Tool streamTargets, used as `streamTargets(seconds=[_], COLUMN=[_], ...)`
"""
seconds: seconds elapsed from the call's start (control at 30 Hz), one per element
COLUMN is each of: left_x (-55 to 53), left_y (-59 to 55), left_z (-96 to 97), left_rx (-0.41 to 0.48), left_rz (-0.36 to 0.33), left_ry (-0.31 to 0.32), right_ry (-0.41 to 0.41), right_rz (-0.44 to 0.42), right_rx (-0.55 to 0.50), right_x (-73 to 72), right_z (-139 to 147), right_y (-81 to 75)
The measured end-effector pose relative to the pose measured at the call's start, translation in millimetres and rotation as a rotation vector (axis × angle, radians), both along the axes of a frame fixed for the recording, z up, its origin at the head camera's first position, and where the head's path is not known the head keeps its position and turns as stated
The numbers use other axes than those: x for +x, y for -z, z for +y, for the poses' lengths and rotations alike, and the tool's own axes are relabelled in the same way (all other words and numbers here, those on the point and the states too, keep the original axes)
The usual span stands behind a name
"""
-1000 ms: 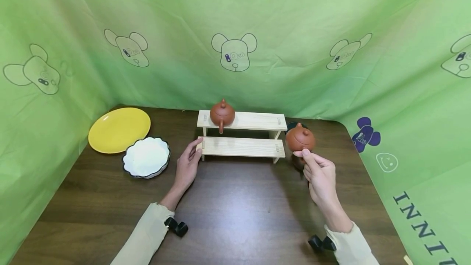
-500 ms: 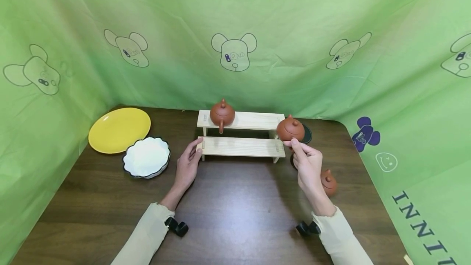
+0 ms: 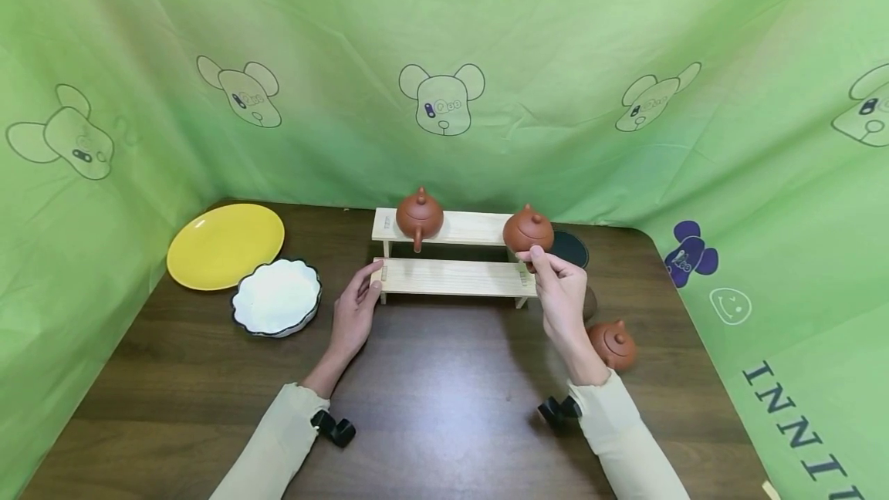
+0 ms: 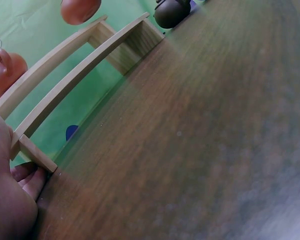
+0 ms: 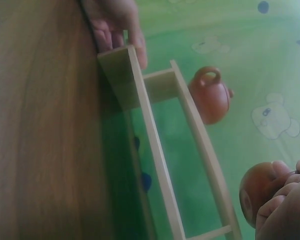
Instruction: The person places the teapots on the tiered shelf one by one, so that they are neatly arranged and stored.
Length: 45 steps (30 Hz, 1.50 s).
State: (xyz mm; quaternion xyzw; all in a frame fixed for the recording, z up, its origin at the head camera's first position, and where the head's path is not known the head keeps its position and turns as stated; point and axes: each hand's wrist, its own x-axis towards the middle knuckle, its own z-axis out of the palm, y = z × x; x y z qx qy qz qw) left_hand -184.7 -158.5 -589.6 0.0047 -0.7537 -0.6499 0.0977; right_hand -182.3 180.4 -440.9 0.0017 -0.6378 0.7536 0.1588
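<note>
My right hand [image 3: 562, 299] pinches the handle of a reddish-brown clay teapot [image 3: 528, 228] and holds it at the right end of the upper shelf of a two-step wooden display stand [image 3: 451, 276]. In the right wrist view, the held teapot [image 5: 257, 192] is apart from the upper board, its underside showing. With my left hand [image 3: 354, 313] I grip the left end of the lower step, fingers around the board's end. A matching teapot [image 3: 420, 216] sits on the upper shelf's left end, its handle toward me.
Another small clay teapot [image 3: 614, 346] stands on the table beside my right wrist. A dark teapot [image 4: 171, 12] is near the stand's right end, mostly hidden by my right hand from above. Behind is a dark round dish [image 3: 571, 248]. At left are a yellow plate [image 3: 225, 245] and a white scalloped bowl [image 3: 276, 298].
My right hand has carried the teapot leftward and away from me, from beside the stand to over the upper shelf's right end. The small teapot has come into view. My left hand stays put.
</note>
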Motion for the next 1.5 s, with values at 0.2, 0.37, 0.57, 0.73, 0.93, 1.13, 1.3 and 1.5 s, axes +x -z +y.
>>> streamTargets(seconds=[0.2, 0.37, 0.57, 0.73, 0.93, 1.13, 1.3, 1.5], left_x=[-1.0, 1.9, 7.9, 9.6, 6.4, 1.7, 5.7, 3.5], left_y=[1.1, -4.4, -14.8, -19.2, -13.4, -4.4, -11.5, -6.8], left_z=[-0.4, 1.8, 6.5, 7.6, 4.4, 3.3, 5.5, 4.1], left_rx=[-0.009, -0.033, -0.061, -0.046, -0.026, 0.007, 0.030, 0.011], left_rz=[0.003, 0.030, 0.035, 0.025, 0.031, 0.074, 0.097, 0.053], left_ry=[-0.002, -0.010, -0.032, -0.036, -0.021, -0.014, -0.015, -0.022], right_ry=[0.005, -0.003, 0.003, 0.009, 0.017, 0.005, -0.012, -0.023], right_rz=[0.011, 0.006, -0.008, -0.009, -0.010, -0.021, -0.018, -0.031], right_rx=[0.015, 0.012, 0.037, 0.059, 0.057, 0.110, 0.136, 0.146], right_x=[-7.3, -11.6, -17.8, -23.4, -27.7, -30.2, -33.7, -35.9], right_z=[-7.0, -12.7, -19.2, -23.7, -27.1, -30.5, -33.8, -35.2], right_y=[2.5, 3.0, 4.2, 6.1, 8.3, 8.7, 9.0, 10.4])
